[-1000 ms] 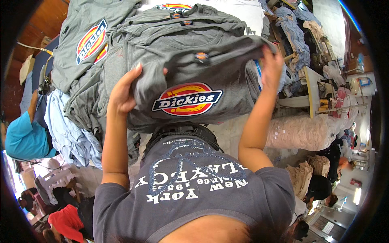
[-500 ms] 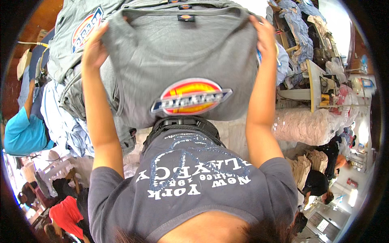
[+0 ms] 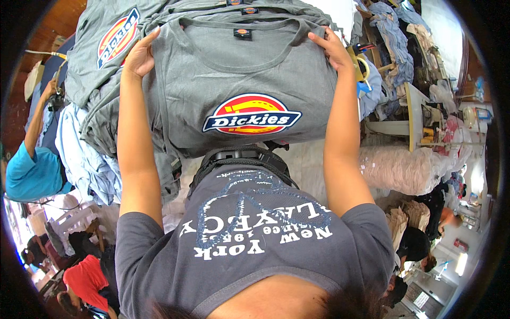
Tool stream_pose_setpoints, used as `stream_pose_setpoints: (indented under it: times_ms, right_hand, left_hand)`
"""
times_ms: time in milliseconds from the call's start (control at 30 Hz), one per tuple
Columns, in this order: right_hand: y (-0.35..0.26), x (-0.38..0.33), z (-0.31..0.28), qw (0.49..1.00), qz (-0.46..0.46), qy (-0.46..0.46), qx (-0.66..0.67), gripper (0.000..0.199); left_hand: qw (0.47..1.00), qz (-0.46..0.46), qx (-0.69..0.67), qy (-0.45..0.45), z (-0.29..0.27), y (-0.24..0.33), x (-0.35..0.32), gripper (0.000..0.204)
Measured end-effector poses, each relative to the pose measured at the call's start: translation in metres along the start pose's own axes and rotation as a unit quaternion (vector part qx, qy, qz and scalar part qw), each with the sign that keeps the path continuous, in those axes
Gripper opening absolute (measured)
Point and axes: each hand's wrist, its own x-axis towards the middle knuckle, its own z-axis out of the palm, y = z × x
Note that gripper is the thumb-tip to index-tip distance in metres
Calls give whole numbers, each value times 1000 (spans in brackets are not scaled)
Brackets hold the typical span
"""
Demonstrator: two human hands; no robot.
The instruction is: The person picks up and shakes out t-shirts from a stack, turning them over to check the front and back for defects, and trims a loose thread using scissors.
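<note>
Nearest the camera, the person's dark printed shirt (image 3: 249, 239) fills the lower field. Beyond it, 2 forearms rise to a grey T-shirt (image 3: 234, 80) with an oval chest emblem, spread flat on a stack of like shirts (image 3: 101, 48). The left hand (image 3: 139, 56) lies pressed on 1 shoulder seam, the right hand (image 3: 330, 50) on the other — whether the fingers pinch cloth cannot be told. The garment lies between the 2 hands, collar farthest. Probable fault: uneven pull at either shoulder would skew or wrinkle the shirt — or drag the layer beneath. Farther left, a co-worker in a blue top (image 3: 26, 173) stands beside pale blue garments (image 3: 79, 154).
</note>
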Motion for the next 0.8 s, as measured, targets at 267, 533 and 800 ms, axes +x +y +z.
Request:
stream_pose_setpoints:
  times_ms: [267,533,800]
  right_hand:
    - [9,41,6,971,-84,148,-167,36]
    - [12,48,27,919,-61,235,-311,46]
    - [-6,21,0,965,-2,146,-218,52]
  left_hand:
    - [983,-32,-144,-108,26,18,10,56]
    - [963,-47,-198,-178,-3,0,25,55]
    - [964,6,232,128,29,14,0,45]
